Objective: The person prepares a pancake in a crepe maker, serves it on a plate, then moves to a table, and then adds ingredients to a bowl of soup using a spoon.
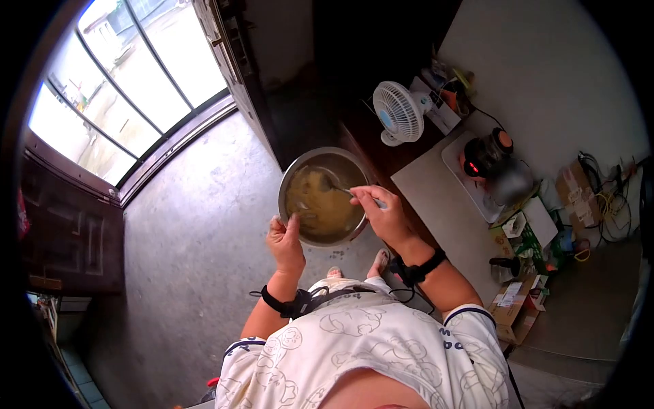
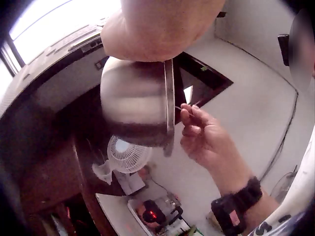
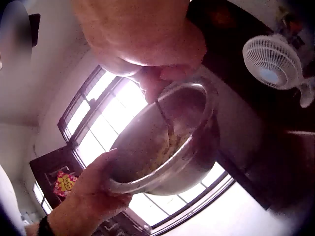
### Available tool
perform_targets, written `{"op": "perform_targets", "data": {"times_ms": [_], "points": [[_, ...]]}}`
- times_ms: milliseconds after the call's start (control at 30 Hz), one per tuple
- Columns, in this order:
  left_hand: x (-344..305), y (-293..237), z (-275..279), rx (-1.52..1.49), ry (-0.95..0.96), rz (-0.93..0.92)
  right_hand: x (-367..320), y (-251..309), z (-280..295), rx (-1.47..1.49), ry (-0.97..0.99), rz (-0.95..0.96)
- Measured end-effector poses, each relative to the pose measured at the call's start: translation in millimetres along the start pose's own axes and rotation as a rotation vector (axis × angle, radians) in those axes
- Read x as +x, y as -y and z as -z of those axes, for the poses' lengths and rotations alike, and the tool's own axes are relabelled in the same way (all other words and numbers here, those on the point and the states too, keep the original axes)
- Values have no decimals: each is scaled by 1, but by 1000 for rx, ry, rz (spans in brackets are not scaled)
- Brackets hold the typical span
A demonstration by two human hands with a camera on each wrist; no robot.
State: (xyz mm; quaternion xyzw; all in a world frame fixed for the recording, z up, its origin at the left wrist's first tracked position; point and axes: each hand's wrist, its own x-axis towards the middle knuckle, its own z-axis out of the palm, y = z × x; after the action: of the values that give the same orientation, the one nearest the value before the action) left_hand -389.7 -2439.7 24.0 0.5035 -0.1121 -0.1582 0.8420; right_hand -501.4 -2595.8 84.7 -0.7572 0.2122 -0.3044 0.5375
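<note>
A wide metal bowl [image 1: 349, 165] is held up in front of the body, with a yellowish mixture [image 1: 317, 208] inside. My left hand [image 1: 285, 247] grips its near left rim; in the right wrist view the left thumb [image 3: 104, 161] lies over that rim. My right hand [image 1: 388, 217] pinches the thin handle of a metal spoon [image 1: 338, 189] over the opposite rim. The spoon's head is down in the mixture. Seen from the left wrist, the bowl's smooth outer wall [image 2: 135, 93] is tilted and the right fingers [image 2: 189, 115] close on the handle.
A white fan [image 1: 398, 112] stands on the dark table to the right. Beyond it are an appliance with a red display [image 1: 475, 165] on a tray, and cardboard boxes [image 1: 516, 307]. Grey floor [image 1: 184, 225] lies below, with a barred window or door [image 1: 129, 82] at upper left.
</note>
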Motion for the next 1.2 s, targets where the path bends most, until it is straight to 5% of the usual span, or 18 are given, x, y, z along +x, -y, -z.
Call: {"op": "perform_targets", "data": {"times_ms": [33, 67, 133, 233, 900, 1100, 1200], "points": [[0, -2, -3, -1, 4, -3, 5, 0, 0, -152, -42, 260], [-2, -4, -5, 17, 3, 1, 6, 1, 1, -152, -43, 265], [-2, -9, -7, 36, -3, 5, 2, 2, 5, -615, 91, 613], [2, -13, -4, 13, -1, -14, -20, -2, 2, -686, 271, 760], [6, -17, -6, -62, 3, -58, -16, -2, 20, -759, 163, 770], [11, -8, -4, -98, 18, -12, -39, 3, 11, -558, 316, 748], [9, -5, -6, -88, 43, 0, -17, 11, 20, -615, 161, 782]]}}
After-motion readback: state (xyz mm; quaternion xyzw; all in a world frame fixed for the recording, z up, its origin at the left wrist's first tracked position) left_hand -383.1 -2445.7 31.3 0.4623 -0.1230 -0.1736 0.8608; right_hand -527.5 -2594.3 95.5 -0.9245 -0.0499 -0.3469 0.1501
